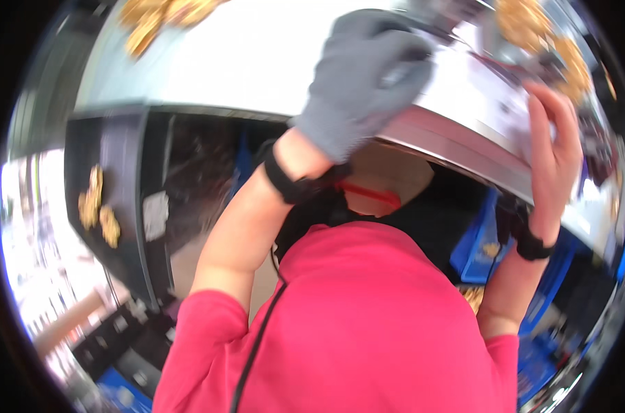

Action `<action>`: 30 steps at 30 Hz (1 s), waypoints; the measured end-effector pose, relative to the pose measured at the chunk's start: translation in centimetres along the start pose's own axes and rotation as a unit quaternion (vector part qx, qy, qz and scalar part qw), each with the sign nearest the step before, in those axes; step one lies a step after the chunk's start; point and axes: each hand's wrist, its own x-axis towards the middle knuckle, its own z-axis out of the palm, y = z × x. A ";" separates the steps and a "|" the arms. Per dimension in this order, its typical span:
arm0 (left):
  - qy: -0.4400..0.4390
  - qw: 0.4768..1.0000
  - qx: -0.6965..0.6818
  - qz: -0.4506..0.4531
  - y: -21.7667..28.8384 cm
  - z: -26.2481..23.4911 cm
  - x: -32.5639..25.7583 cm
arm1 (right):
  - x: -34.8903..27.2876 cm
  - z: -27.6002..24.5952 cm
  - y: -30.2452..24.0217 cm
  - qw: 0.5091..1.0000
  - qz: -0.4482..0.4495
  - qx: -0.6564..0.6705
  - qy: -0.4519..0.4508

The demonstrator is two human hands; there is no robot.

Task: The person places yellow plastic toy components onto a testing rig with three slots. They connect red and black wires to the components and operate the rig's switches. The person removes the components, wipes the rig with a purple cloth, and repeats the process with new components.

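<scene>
My left hand (367, 86), in a grey knitted glove, is raised over the front part of the white tabletop (250, 58). Its fingers curl inward, and what they hold, if anything, is hidden and blurred. My right hand (557, 138) is bare and lies at the right end of the table's front edge. Its fingers are stretched and apart, with nothing visible in them. Between the hands, near the far side, is a blurred grey and white machine-like thing (467, 31) whose kind I cannot make out.
Golden-yellow bundles (146, 31) lie at the back left, with more yellow pieces (522, 24) at the back right. A dark cabinet panel (109, 206) stands below the table's left side. Blue bins (479, 241) sit under the table at right. A black cable (257, 337) runs down my shirt.
</scene>
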 end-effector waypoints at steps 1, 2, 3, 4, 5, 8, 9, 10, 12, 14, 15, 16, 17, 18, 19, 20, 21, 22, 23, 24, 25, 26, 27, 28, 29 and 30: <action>0.027 1.000 -0.008 -0.007 -0.1 0.4 -0.2 | -0.1 0.3 -0.1 0.999 0.003 -0.026 -0.023; 0.034 0.999 -0.006 -0.013 -0.3 0.9 -0.2 | 0.0 0.5 0.2 0.999 -0.020 -0.033 -0.032; 0.037 0.999 -0.011 -0.014 -0.4 1.1 -0.2 | -0.1 0.7 0.4 0.998 -0.016 -0.036 -0.041; 0.030 0.999 0.000 -0.027 -0.3 0.8 -0.3 | -0.1 1.0 0.6 0.998 -0.010 -0.040 -0.051; 0.024 0.999 0.010 -0.018 -0.3 0.5 -0.3 | -0.3 1.3 0.5 0.997 0.001 -0.047 -0.058; -0.003 1.000 0.008 -0.016 -0.5 0.2 0.0 | -0.3 1.6 0.4 0.998 -0.010 -0.043 -0.048; -0.018 1.000 -0.003 -0.014 -0.7 -0.1 0.1 | -0.2 1.4 0.5 0.998 -0.006 -0.041 -0.047; -0.034 0.999 -0.014 -0.013 -0.9 -0.5 0.1 | -0.2 1.4 0.6 0.997 -0.015 -0.052 -0.048; -0.070 0.997 -0.034 0.000 -1.4 -1.1 0.5 | -0.3 1.6 0.5 0.997 -0.024 -0.049 -0.050; -0.108 0.993 -0.053 0.012 -1.8 -1.8 0.7 | -0.5 1.7 0.3 0.997 -0.027 -0.046 -0.047; -0.112 0.992 -0.052 0.013 -1.9 -1.9 0.8 | -0.5 1.8 0.2 0.998 -0.026 -0.046 -0.043; -0.116 0.992 -0.050 0.014 -1.8 -2.0 0.8 | -0.5 1.9 0.2 0.998 -0.025 -0.045 -0.040; -0.120 0.991 -0.050 0.015 -1.8 -1.9 0.8 | -0.5 1.9 0.2 0.998 -0.025 -0.043 -0.044; -0.116 0.992 -0.040 0.014 -1.7 -2.0 0.8 | -0.5 2.0 0.2 0.998 -0.026 -0.042 -0.047; -0.113 0.993 -0.029 0.014 -1.5 -2.0 0.7 | -0.5 2.0 0.2 0.998 -0.026 -0.041 -0.051; -0.107 0.994 -0.018 0.012 -1.4 -2.0 0.7 | -0.5 2.0 0.1 0.997 -0.028 -0.049 -0.053; -0.108 0.994 -0.016 0.008 -1.4 -2.0 0.7 | -0.6 2.1 0.0 0.996 -0.030 -0.057 -0.055; -0.108 0.994 -0.014 0.004 -1.4 -1.9 0.7 | -0.6 2.1 0.0 0.996 -0.032 -0.065 -0.057; -0.109 0.994 -0.014 0.000 -1.4 -1.9 0.7 | -0.6 2.1 0.0 0.996 -0.033 -0.066 -0.059; -0.106 0.994 -0.020 0.000 -1.3 -1.9 0.7 | -0.6 2.1 0.0 0.995 -0.034 -0.066 -0.061; -0.103 0.994 -0.026 0.000 -1.3 -2.1 0.7 | -0.6 2.0 -0.1 0.995 -0.035 -0.066 -0.062; -0.101 0.994 -0.032 0.000 -1.3 -2.1 0.7 | -0.6 2.0 -0.1 0.995 -0.034 -0.065 -0.062; -0.089 0.995 -0.044 -0.003 -1.4 -1.8 0.6 | -0.7 2.0 -0.1 0.996 -0.035 -0.064 -0.057; -0.077 0.995 -0.056 -0.006 -1.7 -1.5 0.5 | -0.7 2.0 -0.1 0.996 -0.036 -0.063 -0.051; -0.064 0.996 -0.068 -0.009 -1.9 -1.2 0.5 | -0.7 2.0 0.0 0.996 -0.038 -0.062 -0.046; -0.066 0.996 -0.065 -0.013 -1.8 -1.2 0.5 | -0.7 2.1 0.0 0.997 -0.033 -0.058 -0.038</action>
